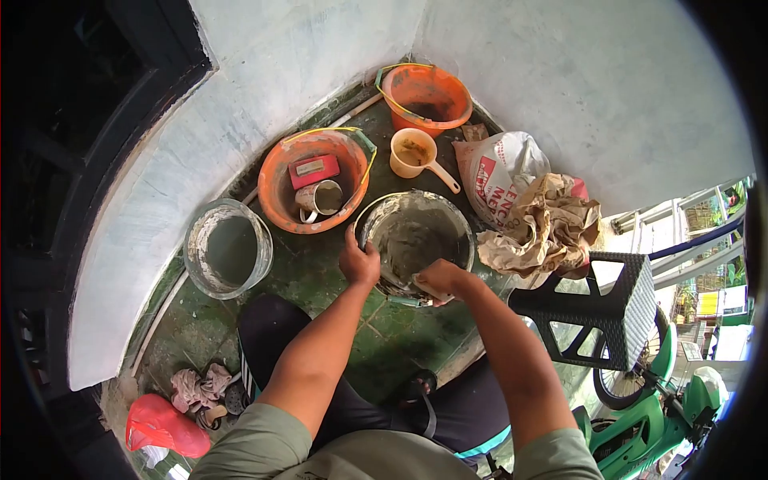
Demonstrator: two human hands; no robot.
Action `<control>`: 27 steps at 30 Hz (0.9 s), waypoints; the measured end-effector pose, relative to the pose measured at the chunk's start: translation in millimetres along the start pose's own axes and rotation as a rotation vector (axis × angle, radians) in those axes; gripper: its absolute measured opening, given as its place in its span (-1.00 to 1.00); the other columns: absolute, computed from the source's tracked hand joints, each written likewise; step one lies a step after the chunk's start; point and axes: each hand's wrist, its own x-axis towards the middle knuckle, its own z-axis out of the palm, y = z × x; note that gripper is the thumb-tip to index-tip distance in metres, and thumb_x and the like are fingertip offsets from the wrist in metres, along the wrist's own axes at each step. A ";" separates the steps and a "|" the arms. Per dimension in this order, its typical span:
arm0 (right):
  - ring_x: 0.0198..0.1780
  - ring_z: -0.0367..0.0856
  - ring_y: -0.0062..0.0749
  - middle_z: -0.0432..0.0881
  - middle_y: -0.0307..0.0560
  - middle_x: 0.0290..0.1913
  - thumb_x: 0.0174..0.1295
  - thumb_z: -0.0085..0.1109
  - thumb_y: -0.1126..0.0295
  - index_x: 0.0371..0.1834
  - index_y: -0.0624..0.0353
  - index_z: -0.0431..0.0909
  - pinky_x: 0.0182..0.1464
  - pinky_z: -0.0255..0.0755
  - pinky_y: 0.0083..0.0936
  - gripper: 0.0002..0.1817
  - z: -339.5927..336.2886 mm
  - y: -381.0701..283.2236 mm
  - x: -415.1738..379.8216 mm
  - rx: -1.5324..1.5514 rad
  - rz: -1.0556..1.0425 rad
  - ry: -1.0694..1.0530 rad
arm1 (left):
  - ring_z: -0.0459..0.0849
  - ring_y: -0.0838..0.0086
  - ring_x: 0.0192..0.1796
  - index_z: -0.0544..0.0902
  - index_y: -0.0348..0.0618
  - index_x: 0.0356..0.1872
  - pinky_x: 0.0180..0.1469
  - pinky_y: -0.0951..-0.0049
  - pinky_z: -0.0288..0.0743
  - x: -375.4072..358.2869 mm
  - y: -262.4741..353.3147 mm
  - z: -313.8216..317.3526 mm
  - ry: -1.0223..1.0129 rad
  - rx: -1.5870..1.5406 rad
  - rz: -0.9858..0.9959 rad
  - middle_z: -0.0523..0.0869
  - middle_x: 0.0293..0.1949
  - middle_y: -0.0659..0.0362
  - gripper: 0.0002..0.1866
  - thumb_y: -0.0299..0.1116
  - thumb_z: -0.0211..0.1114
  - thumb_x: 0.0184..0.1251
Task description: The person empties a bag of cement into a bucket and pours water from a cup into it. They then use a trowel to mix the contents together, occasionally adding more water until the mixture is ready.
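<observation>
A dark bucket point(466, 224) coated with grey paste stands on the floor in front of me, with wet grey mortar point(416, 236) inside. My left hand point(360, 260) grips the left side of its rim. Over the near right part of the rim, my right hand point(442, 280) is closed, knuckles up. Whatever it holds, if anything, is hidden under the fingers. Just beyond the bucket lies an orange dipper point(410, 160) with its handle pointing right. Left of the bucket is an orange bucket point(276, 196) holding a red box-like object point(314, 170) and a mug point(320, 198).
A clear tub point(192, 248) of cloudy water sits at left. Another orange bucket point(444, 104) is in the corner. To the right are a white sack point(500, 180), crumpled brown paper point(544, 232), a black stool point(592, 312) and a green motorbike point(640, 424). A red bag point(164, 424) lies lower left.
</observation>
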 end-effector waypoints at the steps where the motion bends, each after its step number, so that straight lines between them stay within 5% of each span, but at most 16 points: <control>1: -0.27 0.86 -0.14 0.81 -0.03 -0.32 0.45 0.12 0.25 -0.30 0.25 0.68 -0.12 0.74 -0.30 -0.70 -3.4 4.2 -6.8 0.064 0.015 -0.016 | 0.79 -0.15 0.01 0.46 -0.03 0.47 0.06 -0.09 0.61 -0.1 -1.0 0.3 0.000 0.006 0.007 0.81 -0.02 -0.17 -0.33 -0.41 0.39 0.31; 3: -0.37 0.85 -0.21 0.79 -0.02 -0.40 0.51 0.06 0.18 -0.39 0.26 0.67 -0.18 0.73 -0.31 -0.59 -34.3 2.1 -21.0 0.277 0.131 -0.130 | 0.78 -0.16 0.02 0.45 -0.03 0.47 0.07 -0.09 0.61 1.6 -3.0 -1.6 0.006 0.015 0.020 0.81 -0.01 -0.17 -0.33 -0.41 0.39 0.31; 6: -0.47 0.80 -0.22 0.73 0.07 -0.47 0.52 0.00 0.21 -0.27 0.31 0.59 -0.26 0.68 -0.35 -0.64 -69.7 -5.9 -47.1 0.702 0.441 -0.073 | 0.78 -0.15 0.03 0.44 -0.03 0.48 0.08 -0.08 0.61 0.3 -3.6 -1.1 0.001 0.006 0.029 0.81 0.01 -0.16 -0.33 -0.40 0.40 0.32; 9: -0.48 0.80 -0.15 0.72 0.11 -0.56 0.47 0.05 0.22 -0.37 0.33 0.67 -0.28 0.70 -0.32 -0.60 -65.5 15.7 -39.1 0.372 0.330 0.116 | 0.78 -0.14 0.05 0.44 -0.02 0.49 0.08 -0.06 0.62 -1.2 -1.6 -3.5 0.000 -0.022 0.026 0.81 0.03 -0.14 -0.33 -0.39 0.39 0.34; 13: -0.27 0.83 0.03 0.80 0.11 -0.34 0.19 0.28 0.32 -0.38 0.27 0.70 -0.09 0.72 -0.21 -0.80 -26.9 43.3 -11.5 0.109 0.274 0.353 | 0.79 -0.13 0.06 0.44 -0.02 0.48 0.08 -0.05 0.62 1.7 -0.4 -3.6 -0.009 0.013 0.014 0.81 0.04 -0.13 -0.34 -0.39 0.39 0.34; 17: -0.13 0.82 0.06 0.80 0.06 -0.25 0.08 0.42 0.27 -0.36 0.22 0.71 -0.02 0.71 -0.16 -0.77 22.5 56.4 0.9 -0.330 0.112 0.463 | 0.78 -0.13 0.07 0.44 -0.01 0.49 0.11 -0.06 0.61 2.3 2.0 -3.5 -0.036 0.007 -0.031 0.81 0.05 -0.13 -0.34 -0.39 0.38 0.35; 20: -0.12 0.82 0.05 0.79 0.05 -0.28 0.09 0.42 0.27 -0.34 0.17 0.72 -0.03 0.71 -0.18 -0.80 12.8 56.9 -5.7 -0.325 -0.055 0.186 | 0.78 -0.13 0.07 0.43 -0.01 0.50 0.12 -0.06 0.61 -0.2 8.2 -7.9 -0.031 0.004 -0.035 0.81 0.05 -0.13 -0.34 -0.38 0.36 0.36; 22: -0.18 0.84 -0.01 0.80 0.04 -0.30 0.23 0.32 0.26 -0.35 0.17 0.70 -0.07 0.71 -0.22 -0.81 1.9 47.2 -8.6 -0.275 -0.118 0.127 | 0.78 -0.13 0.07 0.43 -0.01 0.50 0.12 -0.06 0.61 0.8 5.2 -4.3 -0.020 0.012 -0.020 0.81 0.04 -0.13 -0.34 -0.38 0.36 0.36; 24: -0.26 0.85 -0.09 0.80 0.00 -0.33 0.36 0.21 0.25 -0.34 0.17 0.69 -0.12 0.71 -0.27 -0.76 -7.5 27.6 -10.8 0.062 0.058 0.022 | 0.79 -0.12 0.07 0.43 -0.01 0.50 0.12 -0.06 0.61 0.7 2.5 -3.9 -0.022 0.020 -0.023 0.81 0.04 -0.13 -0.34 -0.39 0.35 0.36; 26: -0.34 0.85 -0.20 0.80 -0.05 -0.37 0.50 0.07 0.21 -0.32 0.18 0.68 -0.19 0.70 -0.31 -0.67 -30.0 -12.9 -17.5 0.683 0.477 -0.127 | 0.79 -0.12 0.06 0.42 -0.01 0.50 0.12 -0.07 0.61 0.7 4.2 -5.2 -0.039 0.024 -0.039 0.81 0.04 -0.13 -0.34 -0.39 0.35 0.37; 27: -0.38 0.83 -0.24 0.79 -0.06 -0.40 0.53 0.05 0.18 -0.30 0.19 0.69 -0.22 0.69 -0.32 -0.64 -28.9 -11.4 -17.8 0.644 0.424 -0.122 | 0.79 -0.12 0.06 0.42 -0.01 0.50 0.12 -0.07 0.61 0.3 5.8 -5.5 -0.043 0.025 -0.041 0.81 0.04 -0.13 -0.34 -0.39 0.35 0.37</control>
